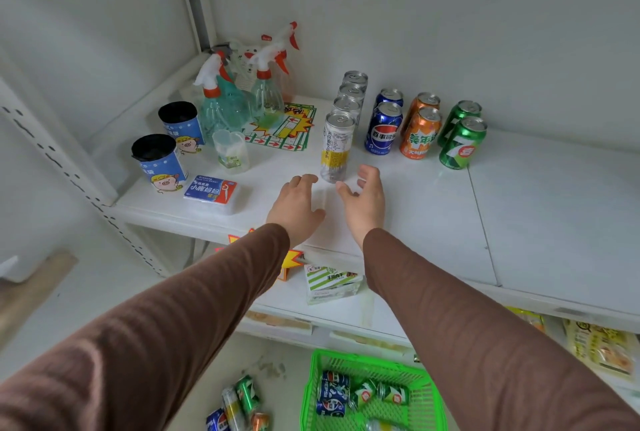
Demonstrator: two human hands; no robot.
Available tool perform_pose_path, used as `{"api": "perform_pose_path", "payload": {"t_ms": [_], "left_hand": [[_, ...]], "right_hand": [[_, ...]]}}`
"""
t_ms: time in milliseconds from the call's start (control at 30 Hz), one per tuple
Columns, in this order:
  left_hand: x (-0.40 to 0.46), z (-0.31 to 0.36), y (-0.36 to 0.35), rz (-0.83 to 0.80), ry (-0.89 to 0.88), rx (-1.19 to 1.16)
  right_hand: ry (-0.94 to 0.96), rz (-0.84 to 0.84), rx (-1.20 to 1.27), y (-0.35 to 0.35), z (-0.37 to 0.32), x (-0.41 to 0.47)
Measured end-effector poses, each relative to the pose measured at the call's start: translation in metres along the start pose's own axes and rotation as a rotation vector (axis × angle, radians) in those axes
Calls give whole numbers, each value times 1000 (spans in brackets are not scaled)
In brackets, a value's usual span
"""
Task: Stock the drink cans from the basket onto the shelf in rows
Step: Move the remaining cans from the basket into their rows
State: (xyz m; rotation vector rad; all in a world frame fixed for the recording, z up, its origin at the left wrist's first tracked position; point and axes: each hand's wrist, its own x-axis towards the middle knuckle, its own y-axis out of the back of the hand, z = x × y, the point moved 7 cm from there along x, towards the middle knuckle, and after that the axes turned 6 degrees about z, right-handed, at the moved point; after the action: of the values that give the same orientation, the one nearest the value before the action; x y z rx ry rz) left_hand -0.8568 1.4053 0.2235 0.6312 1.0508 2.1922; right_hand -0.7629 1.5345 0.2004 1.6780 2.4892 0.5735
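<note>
The white shelf (554, 195) is lying open and bare toward 3 o'clock of the cans, while its front edge is running from 9 o'clock down toward 4 o'clock, just under both wrists. A row of 4 tall silver cans (338, 146) is standing upright, running back toward 12 o'clock, with 2 blue cans (382, 129), 2 orange cans (419, 134) and 2 green cans (462, 143) forming shorter rows beside it toward 2 o'clock. The left hand (294, 203) and right hand (365, 200) are resting low over the shelf at 6 o'clock of the front silver can, fingers relaxed and spread, holding nothing; the can is standing between the fingertips, and whether either hand touches it cannot be told. Spray bottles (239, 98), 2 blue cups (162, 163) and a blue packet (211, 189) are crowding the shelf toward 10 o'clock. The green basket (313, 396) is sitting on the floor at 6 o'clock with more cans lying inside, and a few loose cans (239, 406) are lying just beside it.
</note>
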Motion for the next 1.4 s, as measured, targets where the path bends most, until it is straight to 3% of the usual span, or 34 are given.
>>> {"api": "perform_pose_path", "payload": {"t_ms": [400,533,667,933,1133,1400], "left_hand": [[-126,57,-24,380,-36,118],[-187,73,-51,426,-28,122],[-238,71,-85,387,-14,115],[-324,14,-174,263,96,48],[-405,-56,-295,112,245,27],[-447,-152,-468,-137,449,62]], "right_hand": [[544,-49,-96,122,3,-83],[600,-118,-78,150,31,-123],[537,-239,-90,150,85,-161],[295,-291,-198,143,236,-231],[85,-302,-338,130,394,-279],[3,-526,-477,64,577,-296]]}}
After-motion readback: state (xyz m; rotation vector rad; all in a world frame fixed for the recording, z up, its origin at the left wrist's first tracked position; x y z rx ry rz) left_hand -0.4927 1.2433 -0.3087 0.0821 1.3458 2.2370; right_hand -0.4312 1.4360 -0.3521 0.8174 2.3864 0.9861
